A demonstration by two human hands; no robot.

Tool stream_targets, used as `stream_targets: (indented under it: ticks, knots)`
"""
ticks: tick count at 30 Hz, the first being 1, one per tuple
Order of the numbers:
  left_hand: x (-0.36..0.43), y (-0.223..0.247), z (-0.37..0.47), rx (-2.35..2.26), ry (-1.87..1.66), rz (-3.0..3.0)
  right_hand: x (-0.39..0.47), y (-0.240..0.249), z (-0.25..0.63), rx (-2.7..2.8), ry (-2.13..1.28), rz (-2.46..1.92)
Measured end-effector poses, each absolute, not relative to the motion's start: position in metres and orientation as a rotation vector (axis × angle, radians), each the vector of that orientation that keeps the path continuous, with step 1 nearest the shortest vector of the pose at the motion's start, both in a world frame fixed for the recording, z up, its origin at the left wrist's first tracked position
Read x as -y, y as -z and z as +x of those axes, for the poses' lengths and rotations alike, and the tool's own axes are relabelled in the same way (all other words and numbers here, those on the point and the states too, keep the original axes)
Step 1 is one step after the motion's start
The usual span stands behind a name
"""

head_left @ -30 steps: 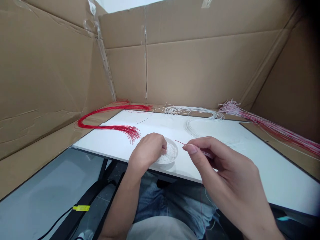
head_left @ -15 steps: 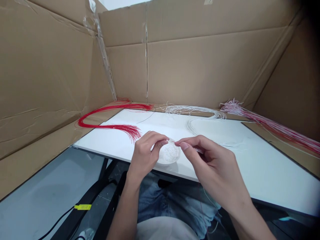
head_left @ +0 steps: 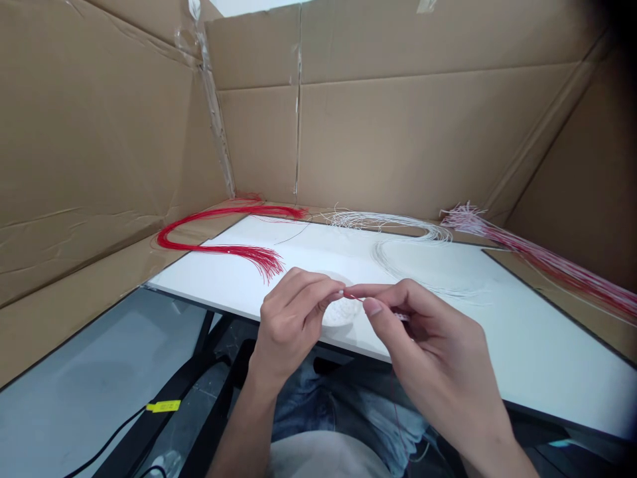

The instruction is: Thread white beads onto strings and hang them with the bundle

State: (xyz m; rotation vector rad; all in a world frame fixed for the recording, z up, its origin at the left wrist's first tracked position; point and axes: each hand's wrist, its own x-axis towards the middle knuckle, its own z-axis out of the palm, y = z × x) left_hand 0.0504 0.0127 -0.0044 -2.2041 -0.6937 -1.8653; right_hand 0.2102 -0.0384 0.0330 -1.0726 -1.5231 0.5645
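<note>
My left hand (head_left: 293, 315) is closed in a pinch, with a small white piece (head_left: 342, 292) just showing at its fingertips. My right hand (head_left: 438, 338) pinches a thin red wire (head_left: 354, 297) between thumb and fingers, its index fingertip close against the left fingertips. The wire's end runs to the white piece; whether it goes inside cannot be made out. More small white pieces (head_left: 402, 317) show by the curled fingers of my right hand. Below both hands, a white bowl (head_left: 328, 273) holds many tiny white pieces, partly hidden by the left hand.
A curved bundle of red wires (head_left: 199, 249) lies at the left of the white table (head_left: 537, 332). White wires (head_left: 398, 219) spread along the back, and a mixed red and white bundle (head_left: 542, 255) lies at the right. Cardboard walls (head_left: 388, 133) enclose the table.
My right index finger has reached forward to the left fingertips, and the gap between the hands has closed. Both hands sit slightly lower in view, which has shifted a little.
</note>
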Motion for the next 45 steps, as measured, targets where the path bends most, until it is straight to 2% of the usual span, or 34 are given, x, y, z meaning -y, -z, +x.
stream_targets:
  ticks: [45]
  knots:
    - [-0.0038,0.0079,0.0541,0.749,1.579,-2.211,0.0453,-0.0393,0.2137,1.599,-0.568,-1.284]
